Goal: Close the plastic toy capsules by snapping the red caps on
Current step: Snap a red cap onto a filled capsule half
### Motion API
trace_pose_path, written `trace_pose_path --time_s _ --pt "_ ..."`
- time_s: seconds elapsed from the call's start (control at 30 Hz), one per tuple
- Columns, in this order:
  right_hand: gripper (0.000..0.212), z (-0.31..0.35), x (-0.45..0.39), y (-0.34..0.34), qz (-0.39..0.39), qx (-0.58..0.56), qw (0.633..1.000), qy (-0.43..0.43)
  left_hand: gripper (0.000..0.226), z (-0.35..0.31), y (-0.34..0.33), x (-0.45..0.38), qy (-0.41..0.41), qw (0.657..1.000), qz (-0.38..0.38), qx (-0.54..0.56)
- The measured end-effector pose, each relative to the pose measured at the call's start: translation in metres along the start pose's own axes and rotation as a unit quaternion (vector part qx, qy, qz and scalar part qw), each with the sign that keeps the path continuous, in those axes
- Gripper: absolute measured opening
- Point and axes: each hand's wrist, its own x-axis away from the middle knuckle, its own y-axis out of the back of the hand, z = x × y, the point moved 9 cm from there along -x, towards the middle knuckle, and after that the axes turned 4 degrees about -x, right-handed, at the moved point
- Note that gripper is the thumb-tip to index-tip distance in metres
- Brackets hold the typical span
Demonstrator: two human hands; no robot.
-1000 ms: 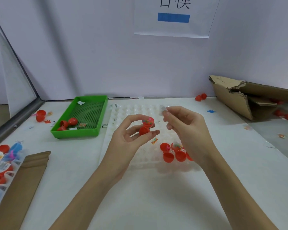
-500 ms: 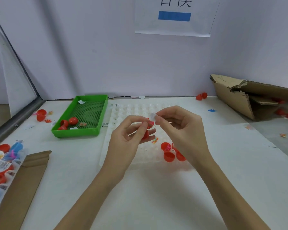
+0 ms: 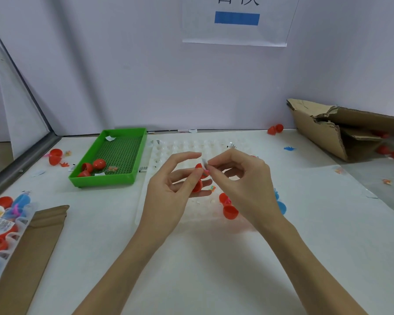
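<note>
While we hold both hands raised over the clear dimpled tray (image 3: 182, 146), the work sits between our fingertips. Our left hand (image 3: 168, 189) pinches a red capsule (image 3: 198, 176) between thumb and fingers, with another red piece tucked lower against the curled fingers; whether that is the cap we cannot tell. Our right hand (image 3: 243, 180) pinches a small white slip (image 3: 204, 162) right at the capsule's mouth, probably to tuck it in beside the bright toy before the cap goes on. Keeping the capsule lifted off the table (image 3: 214, 269) seems to leave both thumbs free to press.

Just below the right hand lie loose red halves (image 3: 229, 211) and a blue half (image 3: 282, 206) on the tray's near edge, within easy reach. The green bin (image 3: 114, 160) to the left holds a few red pieces and has plenty of room. Cardboard lies at the near left and far right, well apart from our hands, so the middle stays open for moving.
</note>
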Motion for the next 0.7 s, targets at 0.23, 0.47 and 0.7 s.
trace_pose_path --time_s 0.23,0.47,0.7 --pt "0.016 -0.006 0.001 -0.012 0.094 -0.048 0.994 -0.039 0.006 0.004 0.003 -0.002 0.017 1.000 0.004 0.004" --pt "0.025 -0.010 0.003 -0.020 0.106 -0.088 0.987 -0.079 0.010 0.016 0.014 -0.002 0.080 0.993 -0.049 0.075" --pt "0.059 -0.008 0.012 -0.039 0.138 -0.037 0.989 -0.042 0.008 0.018 0.010 -0.002 0.105 0.987 -0.037 0.119"
